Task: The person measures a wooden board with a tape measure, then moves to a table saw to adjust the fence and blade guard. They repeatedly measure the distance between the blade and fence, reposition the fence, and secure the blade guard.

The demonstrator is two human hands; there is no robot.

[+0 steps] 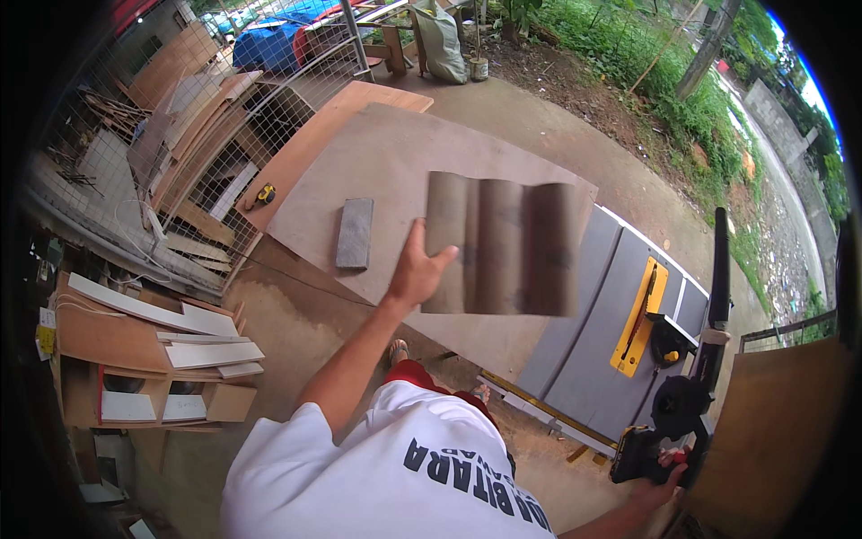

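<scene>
My left hand [422, 269] grips the left edge of a brown wavy sheet [501, 247], thumb on top and fingers underneath. The sheet is held up above a large brown board, its surface ridged and marked with dark blotches. At the lower right, my right hand [660, 490] is closed round the handle of a black cordless blower [680, 406], whose long tube points away from me. A red part shows by those fingers. Left of the wavy sheet, a grey rectangular block [355, 234] lies on the brown board [395, 166].
A table saw [575, 332] with a yellow insert adjoins the board's right side. A tape measure [262, 194] lies at the far left on an orange-brown panel [359, 97]. Wood offcuts sit behind a wire fence [238, 117]; a cabinet [135, 359] with white strips stands left.
</scene>
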